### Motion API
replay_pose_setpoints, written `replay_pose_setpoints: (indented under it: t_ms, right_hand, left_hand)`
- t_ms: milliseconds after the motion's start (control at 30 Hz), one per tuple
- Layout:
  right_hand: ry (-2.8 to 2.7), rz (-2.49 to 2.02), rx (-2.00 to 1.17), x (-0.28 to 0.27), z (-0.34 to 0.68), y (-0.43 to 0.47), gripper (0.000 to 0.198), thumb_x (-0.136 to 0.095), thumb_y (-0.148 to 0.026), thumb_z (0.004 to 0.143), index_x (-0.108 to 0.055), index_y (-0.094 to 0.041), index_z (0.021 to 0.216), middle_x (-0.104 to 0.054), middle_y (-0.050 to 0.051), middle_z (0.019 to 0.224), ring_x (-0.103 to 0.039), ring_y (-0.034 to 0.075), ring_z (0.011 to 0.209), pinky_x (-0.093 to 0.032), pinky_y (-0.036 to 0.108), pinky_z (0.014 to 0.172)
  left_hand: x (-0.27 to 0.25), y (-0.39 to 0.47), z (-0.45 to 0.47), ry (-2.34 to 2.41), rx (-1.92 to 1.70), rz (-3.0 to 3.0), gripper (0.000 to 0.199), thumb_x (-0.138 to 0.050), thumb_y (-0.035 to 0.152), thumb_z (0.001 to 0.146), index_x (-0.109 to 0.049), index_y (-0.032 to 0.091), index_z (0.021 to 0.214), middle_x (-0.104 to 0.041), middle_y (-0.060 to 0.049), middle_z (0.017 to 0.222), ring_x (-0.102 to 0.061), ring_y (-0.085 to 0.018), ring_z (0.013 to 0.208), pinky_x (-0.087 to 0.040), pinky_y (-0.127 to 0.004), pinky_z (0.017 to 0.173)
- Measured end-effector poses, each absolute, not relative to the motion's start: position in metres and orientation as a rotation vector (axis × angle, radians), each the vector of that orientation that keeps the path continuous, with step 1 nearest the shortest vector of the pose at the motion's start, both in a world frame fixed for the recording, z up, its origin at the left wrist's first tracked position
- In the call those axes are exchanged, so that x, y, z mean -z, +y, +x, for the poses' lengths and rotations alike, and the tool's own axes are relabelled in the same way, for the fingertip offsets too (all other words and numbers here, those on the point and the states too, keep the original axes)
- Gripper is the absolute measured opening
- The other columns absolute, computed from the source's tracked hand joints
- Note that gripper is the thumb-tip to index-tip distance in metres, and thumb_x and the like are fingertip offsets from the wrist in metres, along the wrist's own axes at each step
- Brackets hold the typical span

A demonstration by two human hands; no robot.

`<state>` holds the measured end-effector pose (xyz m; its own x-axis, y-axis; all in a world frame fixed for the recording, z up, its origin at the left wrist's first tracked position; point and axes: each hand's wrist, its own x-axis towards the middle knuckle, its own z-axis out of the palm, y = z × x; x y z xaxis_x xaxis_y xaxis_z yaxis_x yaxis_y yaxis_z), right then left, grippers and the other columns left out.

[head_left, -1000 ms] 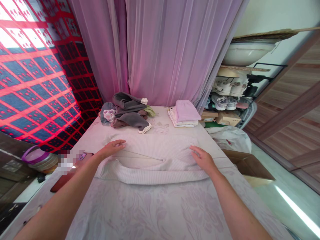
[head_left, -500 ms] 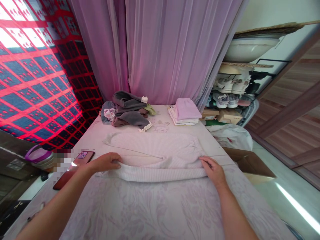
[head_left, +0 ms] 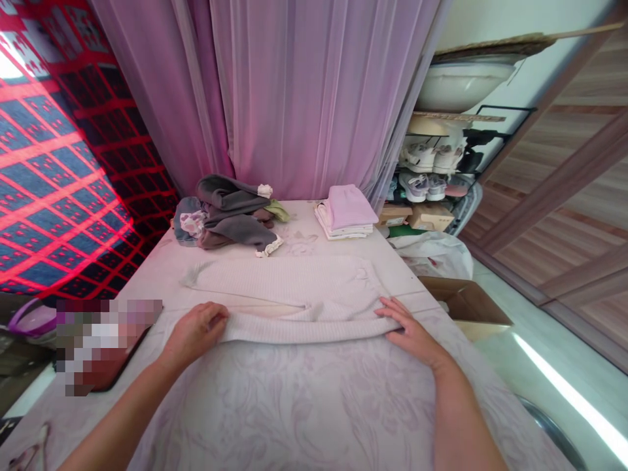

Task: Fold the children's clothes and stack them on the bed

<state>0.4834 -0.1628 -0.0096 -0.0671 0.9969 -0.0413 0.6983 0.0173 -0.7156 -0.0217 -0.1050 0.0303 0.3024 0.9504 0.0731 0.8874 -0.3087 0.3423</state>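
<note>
Pants [head_left: 284, 281] lie crosswise on the table [head_left: 304, 405]; left hand [head_left: 195, 331] curls at the near leg's end, clamping cannot be told; right hand [head_left: 411, 332] rests on the opposite end, fingers apart

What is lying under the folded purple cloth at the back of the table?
Beneath the purple cloth lie several whitish folded cloths, stacked. Their edges show along the near and left sides; the rest is covered.

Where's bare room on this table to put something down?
Widest: floral table cover between the forearms, nearer than the pale garment. Smaller: between clothes heap and folded stack. Crowded: the middle, with garment, left hand and right hand.
</note>
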Motion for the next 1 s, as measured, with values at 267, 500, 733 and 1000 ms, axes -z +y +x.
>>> replay_pose_setpoints:
  t_ms: [267, 500, 733, 1000]
  right_hand:
    - [-1.858, -1.764, -0.666, 0.019, 0.482, -0.159, 0.043, -0.052, -0.023, 0.07, -0.066, -0.024, 0.111, -0.045, 0.005, 0.147, -0.022, 0.024, 0.144, -0.022, 0.047, 0.116]
    - [-1.537, -1.774, -0.543, 0.019, 0.478, -0.157, 0.03, -0.048, -0.035, 0.074, -0.064, -0.024, 0.098, -0.06, 0.008, 0.131, -0.052, 0.024, 0.124, -0.041, 0.041, 0.102]
    - [-1.598, -1.842, -0.506, -0.02, 0.481, -0.138, 0.036, -0.05, -0.048, 0.077, -0.069, -0.024, 0.094, -0.073, 0.005, 0.102, -0.065, 0.024, 0.096, -0.051, 0.033, 0.08]
    - [-1.779, -1.959, -0.249, -0.055, 0.476, -0.045, 0.028, -0.051, -0.042, 0.082, -0.071, -0.024, 0.091, -0.073, 0.001, 0.088, -0.063, 0.02, 0.084, -0.044, 0.026, 0.07]
  left_hand:
    - [-0.033, -0.125, -0.017, 1.364, -0.184, 2.465, 0.037, -0.063, 0.033, 0.075, -0.062, 0.025, 0.111, -0.064, -0.006, 0.115, -0.059, -0.023, 0.106, -0.047, -0.034, 0.092]
    - [-0.04, -0.117, -0.017, 1.534, -0.103, 2.456, 0.032, -0.04, 0.021, 0.082, -0.064, 0.025, 0.104, -0.069, -0.004, 0.109, -0.063, -0.021, 0.1, -0.048, -0.032, 0.086]
    - [-0.066, -0.092, -0.029, 1.753, -0.146, 2.313, 0.038, -0.032, 0.038, 0.088, -0.063, 0.024, 0.106, -0.072, -0.004, 0.1, -0.066, -0.021, 0.089, -0.048, -0.029, 0.077]
    - [-0.104, -0.016, -0.025, 2.017, 0.063, 2.475, 0.046, -0.03, 0.042, 0.091, -0.057, 0.026, 0.124, -0.067, -0.007, 0.12, -0.065, -0.029, 0.102, -0.048, -0.037, 0.081]
